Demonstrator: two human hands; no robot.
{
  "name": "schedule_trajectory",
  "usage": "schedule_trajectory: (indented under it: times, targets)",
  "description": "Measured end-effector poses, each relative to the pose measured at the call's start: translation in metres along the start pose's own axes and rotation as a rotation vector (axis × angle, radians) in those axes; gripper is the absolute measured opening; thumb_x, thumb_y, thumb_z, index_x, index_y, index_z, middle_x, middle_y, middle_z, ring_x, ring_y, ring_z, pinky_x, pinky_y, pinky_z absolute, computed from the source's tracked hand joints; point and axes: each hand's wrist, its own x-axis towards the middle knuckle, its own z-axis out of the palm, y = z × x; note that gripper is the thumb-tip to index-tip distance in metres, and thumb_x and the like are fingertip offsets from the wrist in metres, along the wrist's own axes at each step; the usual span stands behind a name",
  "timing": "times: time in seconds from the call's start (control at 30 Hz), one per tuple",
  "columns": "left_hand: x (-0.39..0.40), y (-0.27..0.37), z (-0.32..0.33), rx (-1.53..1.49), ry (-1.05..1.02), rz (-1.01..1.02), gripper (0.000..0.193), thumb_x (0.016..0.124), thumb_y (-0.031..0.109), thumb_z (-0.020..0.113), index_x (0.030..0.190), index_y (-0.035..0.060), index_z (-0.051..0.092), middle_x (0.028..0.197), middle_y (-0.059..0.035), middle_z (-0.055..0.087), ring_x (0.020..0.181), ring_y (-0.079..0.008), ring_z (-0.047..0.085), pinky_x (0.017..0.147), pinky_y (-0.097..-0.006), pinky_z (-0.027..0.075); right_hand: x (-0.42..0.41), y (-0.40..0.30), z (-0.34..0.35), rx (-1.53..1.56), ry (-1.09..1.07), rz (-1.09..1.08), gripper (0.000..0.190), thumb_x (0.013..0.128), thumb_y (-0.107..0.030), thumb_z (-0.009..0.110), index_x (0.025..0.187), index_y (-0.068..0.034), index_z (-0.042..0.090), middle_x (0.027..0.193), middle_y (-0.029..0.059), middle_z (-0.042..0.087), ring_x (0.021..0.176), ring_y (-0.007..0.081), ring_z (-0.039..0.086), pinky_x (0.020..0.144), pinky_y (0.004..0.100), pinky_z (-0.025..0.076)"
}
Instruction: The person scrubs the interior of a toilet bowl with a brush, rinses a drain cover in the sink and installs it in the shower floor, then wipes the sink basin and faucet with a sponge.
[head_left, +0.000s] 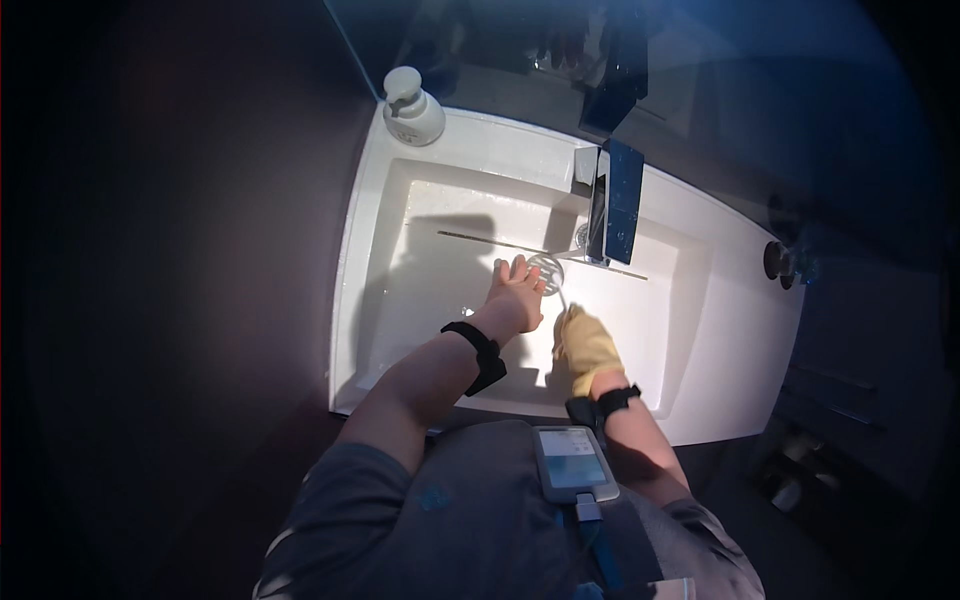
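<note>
My bare left hand (516, 300) is over the white washbasin (442, 300), its fingers at the left edge of a round slotted disc (551, 266). The fingers hide part of that edge, and I cannot see whether the disc touches the basin floor. A yellow glove covers my right hand (589, 343), which grips a thin white stick-like tool (562, 296). The tool's far end reaches the disc's lower right side; its head is too blurred to make out.
A chrome faucet (621, 202) rises behind the disc, close to both hands. A narrow slot (480, 239) crosses the basin floor. At the back left corner stands a white pump bottle (414, 116). Small dark items (780, 261) sit at the right rim. A mirror (705, 97) borders the back.
</note>
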Motion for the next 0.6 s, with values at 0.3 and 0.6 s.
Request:
schedule_trajectory:
  times: [0.3, 0.6]
  targets:
    - [0.006, 0.005, 0.007, 0.070, 0.038, -0.026, 0.075, 0.093, 0.037, 0.054, 0.161, 0.0110, 0.035, 0.170, -0.0141, 0.026, 0.158, -0.0408, 0.010, 0.119, -0.0665, 0.010, -0.009, 0.003, 0.010, -0.012, 0.082, -0.035, 0.029, 0.104, -0.024, 0.045, 0.104, -0.001, 0.062, 0.093, 0.0300, 0.071, 0.091, 0.0470, 0.069, 0.081, 0.0539, 0.056]
    - [-0.001, 0.005, 0.007, 0.072, 0.167, 0.006, 0.052, 0.100, 0.021, 0.042, 0.149, 0.0065, 0.052, 0.161, -0.0156, 0.042, 0.155, -0.0405, 0.021, 0.121, -0.0628, 0.012, 0.000, 0.004, -0.005, -0.179, 0.258, -0.208, 0.029, 0.104, -0.024, 0.045, 0.104, -0.001, 0.063, 0.093, 0.0301, 0.071, 0.091, 0.0462, 0.070, 0.082, 0.0527, 0.056]
